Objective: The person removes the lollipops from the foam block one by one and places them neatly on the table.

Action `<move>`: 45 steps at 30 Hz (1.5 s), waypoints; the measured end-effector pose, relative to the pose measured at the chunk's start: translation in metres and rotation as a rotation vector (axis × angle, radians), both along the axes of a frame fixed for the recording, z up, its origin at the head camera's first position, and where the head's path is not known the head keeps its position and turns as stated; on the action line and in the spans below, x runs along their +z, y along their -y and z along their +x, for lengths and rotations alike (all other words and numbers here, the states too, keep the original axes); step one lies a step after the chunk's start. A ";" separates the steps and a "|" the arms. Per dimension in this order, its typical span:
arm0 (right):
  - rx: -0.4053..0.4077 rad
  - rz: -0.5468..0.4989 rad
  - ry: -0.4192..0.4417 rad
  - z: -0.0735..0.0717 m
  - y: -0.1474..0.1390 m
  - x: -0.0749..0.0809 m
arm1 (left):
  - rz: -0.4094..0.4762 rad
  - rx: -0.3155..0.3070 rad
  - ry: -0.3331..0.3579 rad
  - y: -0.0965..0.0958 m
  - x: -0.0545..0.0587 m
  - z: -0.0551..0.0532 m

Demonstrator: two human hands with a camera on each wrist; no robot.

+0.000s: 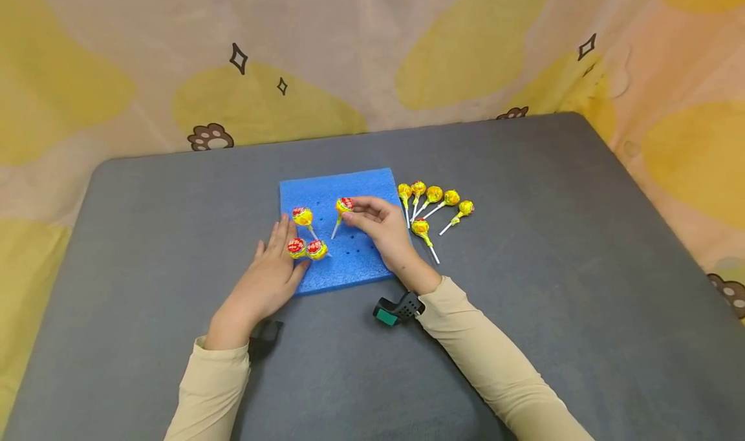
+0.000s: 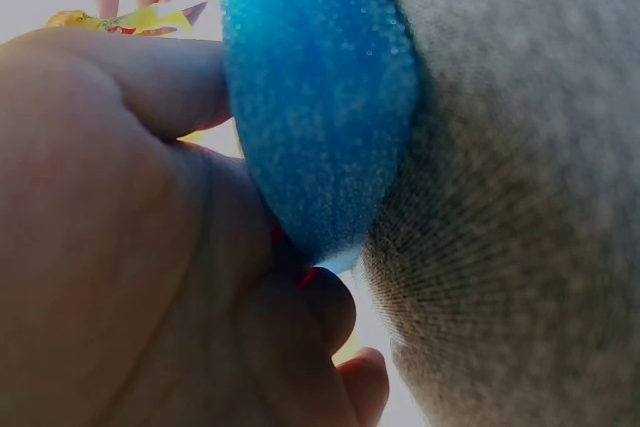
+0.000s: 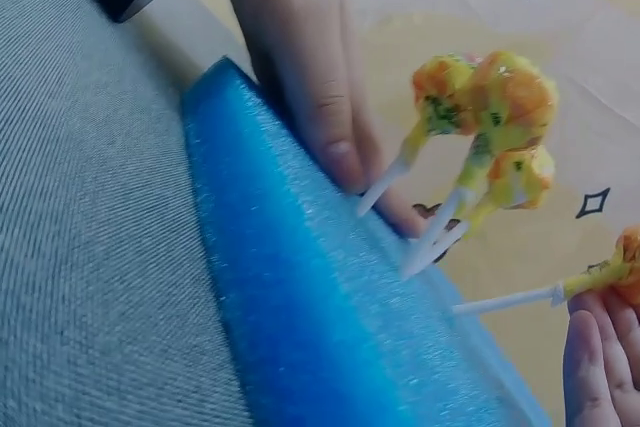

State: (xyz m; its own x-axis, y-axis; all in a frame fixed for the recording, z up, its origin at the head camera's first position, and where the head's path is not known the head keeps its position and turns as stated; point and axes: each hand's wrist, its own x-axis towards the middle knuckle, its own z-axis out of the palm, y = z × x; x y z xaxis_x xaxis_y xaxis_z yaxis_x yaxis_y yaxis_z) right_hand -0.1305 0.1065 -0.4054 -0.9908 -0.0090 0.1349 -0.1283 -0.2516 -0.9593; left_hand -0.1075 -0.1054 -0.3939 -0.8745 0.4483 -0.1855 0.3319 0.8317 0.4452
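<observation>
A blue foam board with small holes lies on the table. My left hand rests along its left edge, fingers stretched forward and thumb at the near corner. Three lollipops in yellow wrappers stand with their sticks in the board's left part, beside that hand. With thumb and fingers, my right hand pinches another lollipop by its wrapped head over the board's middle. Its white stick points down, slightly slanted, the tip right at the foam surface in the right wrist view.
Several loose lollipops lie fanned out on the grey table, right of the board, one of them nearer to me. A black wrist strap with a green part sits by my right wrist. A patterned cloth hangs behind the table.
</observation>
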 end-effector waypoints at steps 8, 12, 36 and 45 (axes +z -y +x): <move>-0.020 -0.059 -0.033 0.002 -0.014 0.012 | 0.001 -0.013 -0.017 0.001 -0.002 -0.004; -0.025 -0.047 -0.031 0.010 -0.032 0.017 | -0.002 -0.011 0.000 0.002 -0.001 -0.004; 0.087 0.554 0.294 0.011 -0.151 0.026 | -0.004 -0.003 0.021 0.003 0.000 -0.005; 0.038 0.633 0.348 0.011 -0.152 0.019 | 0.001 -0.014 0.031 0.001 -0.001 -0.005</move>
